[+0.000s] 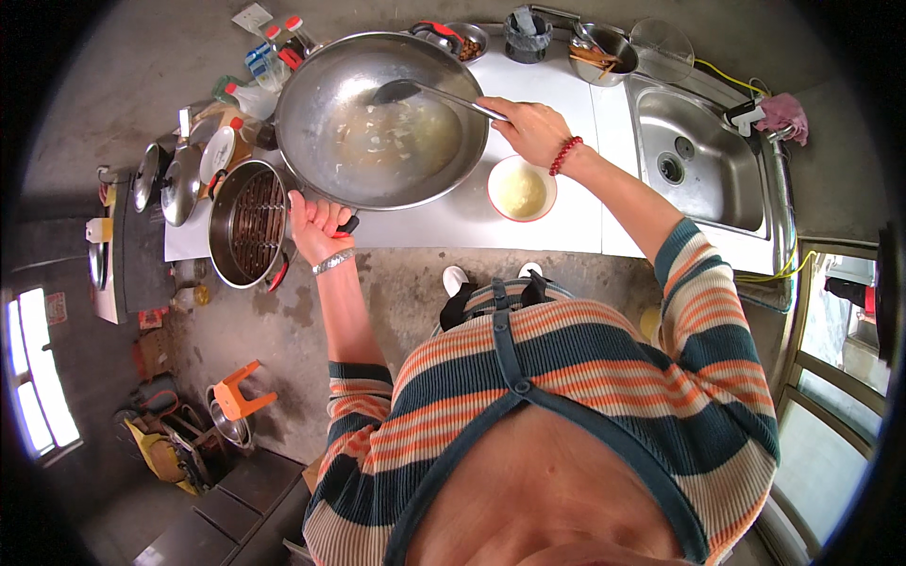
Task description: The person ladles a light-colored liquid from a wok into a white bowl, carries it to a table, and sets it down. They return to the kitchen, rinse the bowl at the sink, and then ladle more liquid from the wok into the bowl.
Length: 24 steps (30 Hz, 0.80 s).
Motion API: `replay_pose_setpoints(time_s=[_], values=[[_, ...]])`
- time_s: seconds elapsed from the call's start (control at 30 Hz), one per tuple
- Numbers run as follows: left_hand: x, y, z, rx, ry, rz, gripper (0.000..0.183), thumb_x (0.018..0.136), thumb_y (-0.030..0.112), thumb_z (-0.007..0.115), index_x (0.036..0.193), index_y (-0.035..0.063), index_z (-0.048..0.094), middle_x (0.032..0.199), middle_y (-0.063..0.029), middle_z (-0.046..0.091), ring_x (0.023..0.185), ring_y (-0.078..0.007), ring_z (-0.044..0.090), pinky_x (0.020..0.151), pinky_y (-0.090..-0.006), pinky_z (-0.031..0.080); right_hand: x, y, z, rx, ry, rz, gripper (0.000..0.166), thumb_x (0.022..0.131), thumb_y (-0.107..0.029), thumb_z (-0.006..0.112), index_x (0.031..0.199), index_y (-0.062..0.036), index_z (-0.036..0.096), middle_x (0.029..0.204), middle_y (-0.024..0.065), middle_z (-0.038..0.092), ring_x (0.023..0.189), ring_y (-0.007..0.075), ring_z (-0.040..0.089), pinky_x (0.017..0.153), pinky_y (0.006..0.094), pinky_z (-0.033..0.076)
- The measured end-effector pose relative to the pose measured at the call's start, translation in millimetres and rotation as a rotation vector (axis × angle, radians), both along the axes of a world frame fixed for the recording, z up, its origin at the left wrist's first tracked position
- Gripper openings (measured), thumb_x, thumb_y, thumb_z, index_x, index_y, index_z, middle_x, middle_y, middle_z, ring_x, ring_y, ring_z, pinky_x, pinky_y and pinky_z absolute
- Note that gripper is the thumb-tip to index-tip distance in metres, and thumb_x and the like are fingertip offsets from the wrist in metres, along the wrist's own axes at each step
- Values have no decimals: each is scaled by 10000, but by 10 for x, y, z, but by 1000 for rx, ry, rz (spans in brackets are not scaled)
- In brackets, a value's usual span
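Note:
My left hand (316, 223) grips the near handle (348, 225) of a large metal wok (311, 152). Pale, cloudy liquid (396, 141) with whitish bits lies in the wok. In my right hand (534, 127) is the handle of a ladle (396, 92), whose dark bowl rests at the liquid's far edge; whether it holds anything is hidden. Just below my right wrist, a white bowl (495, 201) with a red rim stands on the white counter (439, 232), with pale yellow liquid inside.
A steamer pot (214, 247) with a slatted rack stands left of the wok. Several bottles (262, 67), a stone mortar (527, 46) and a metal pot (598, 74) with wooden utensils line the back. The steel sink (708, 184) is at right; an orange stool (244, 396) stands behind left.

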State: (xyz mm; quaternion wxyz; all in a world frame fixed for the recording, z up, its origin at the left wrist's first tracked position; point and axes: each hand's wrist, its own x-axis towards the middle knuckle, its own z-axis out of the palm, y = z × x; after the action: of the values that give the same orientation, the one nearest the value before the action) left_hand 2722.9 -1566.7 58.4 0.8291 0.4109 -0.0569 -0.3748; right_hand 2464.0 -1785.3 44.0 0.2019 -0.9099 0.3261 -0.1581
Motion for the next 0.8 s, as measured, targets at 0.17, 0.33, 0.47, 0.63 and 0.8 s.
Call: replay_pose_setpoints(time_s=[0.17,0.33,0.47,0.63,0.8], values=[[-89,-97,142,104,-32,4,511,933,410,554,556,178,297,479,70,233,403,-75,200,442,-260,199,296,-15,69,-28,-31,-50,366,911,-196,505,1276,-215,532,889,140,666,811,321,638,696,425,513],[-76,-132,137,109,-71,-37,516,928,407,563,556,178,289,485,68,227,410,-77,199,443,-265,199,271,56,77,-25,22,-43,376,903,-199,501,1275,-237,535,886,134,670,806,311,651,694,420,526],[-78,-127,110,108,-55,-14,519,930,403,562,560,174,278,491,65,215,417,-82,190,445,-267,191,-310,230,161,-7,196,104,384,896,-216,510,1276,-254,544,861,133,668,798,309,651,694,419,530],[-141,-148,162,133,-91,-8,519,925,400,571,566,173,273,494,61,212,421,-86,185,444,-268,197,-316,0,259,-56,120,88,391,899,-211,520,1285,-263,545,789,122,630,751,308,630,674,422,515],[-210,-236,226,175,-166,-15,515,919,396,582,571,173,275,494,58,219,417,-86,191,440,-271,216,130,-222,187,-181,12,-37,366,902,-185,489,1261,-239,530,835,131,652,754,311,647,625,436,522]])
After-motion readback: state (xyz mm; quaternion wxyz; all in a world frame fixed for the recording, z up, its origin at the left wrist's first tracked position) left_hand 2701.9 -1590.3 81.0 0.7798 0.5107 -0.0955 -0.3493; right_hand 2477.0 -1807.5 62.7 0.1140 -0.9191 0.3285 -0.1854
